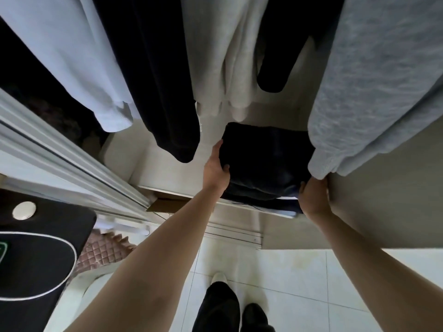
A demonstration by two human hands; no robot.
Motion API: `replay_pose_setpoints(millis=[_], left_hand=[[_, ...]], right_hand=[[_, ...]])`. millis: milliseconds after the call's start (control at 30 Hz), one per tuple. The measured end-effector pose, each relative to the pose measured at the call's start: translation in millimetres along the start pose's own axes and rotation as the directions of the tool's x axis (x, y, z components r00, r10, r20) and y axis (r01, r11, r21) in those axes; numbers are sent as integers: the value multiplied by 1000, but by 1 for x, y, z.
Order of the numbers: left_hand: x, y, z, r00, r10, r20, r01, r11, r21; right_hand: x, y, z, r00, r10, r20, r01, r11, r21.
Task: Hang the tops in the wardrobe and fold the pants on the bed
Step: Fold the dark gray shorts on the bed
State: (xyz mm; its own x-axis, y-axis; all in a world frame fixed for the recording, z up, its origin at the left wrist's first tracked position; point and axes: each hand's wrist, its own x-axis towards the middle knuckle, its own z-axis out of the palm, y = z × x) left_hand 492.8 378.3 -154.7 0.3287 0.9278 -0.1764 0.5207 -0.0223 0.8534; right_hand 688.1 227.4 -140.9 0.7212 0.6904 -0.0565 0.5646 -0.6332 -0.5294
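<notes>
- Folded dark pants [263, 164]: a stack of dark cloth lying on the wardrobe shelf [153, 161], toward its right end and at its front edge, with the lowest layers overhanging that edge a little.
- Left hand [217, 167]: grasping the left side of the stack, thumb hooked over the top, fingers along the side.
- Right hand [314, 195]: at the right front corner of the stack, touching it; fingers are hidden behind the cloth and under a hanging hem, so whether it grips cannot be told.
- Hanging tops, left to right above the shelf: pale blue top [72, 56], dark top [155, 75], cream top [215, 56], dark sleeve [278, 63], grey knitted top [383, 80]. The grey hem hangs just above the right hand.
- Wardrobe side wall [383, 212]: just right of the right hand.
- Sliding door rails [72, 159]: white, running diagonally at the left.
- Black bag [36, 259]: bottom left, white piping, with a white round disc [24, 210] on it.
- Tiled floor [299, 283]: pale, below the shelf; the person's dark trouser leg [218, 305] and shoe [255, 316] stand on it.
</notes>
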Motion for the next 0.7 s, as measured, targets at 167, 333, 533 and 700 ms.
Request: replay_pose_setpoints(millis=[167,333,533,700], left_hand=[[-15,-23,1,949,-170,267,133,979,153],[-29,-21,-6,964,-127,232,86,980,178],[-53,-6,-15,984,-74,160,42,980,193],[-96,3,-18,988,-116,102,102,986,128]], right_hand=[[-10,-5,-3,996,-2,88,3,1000,-6],[-21,-10,-12,995,1,104,5,998,-56],[-43,-16,-21,988,-119,103,135,977,-166],[-71,-18,-31,947,-270,173,292,949,-118]])
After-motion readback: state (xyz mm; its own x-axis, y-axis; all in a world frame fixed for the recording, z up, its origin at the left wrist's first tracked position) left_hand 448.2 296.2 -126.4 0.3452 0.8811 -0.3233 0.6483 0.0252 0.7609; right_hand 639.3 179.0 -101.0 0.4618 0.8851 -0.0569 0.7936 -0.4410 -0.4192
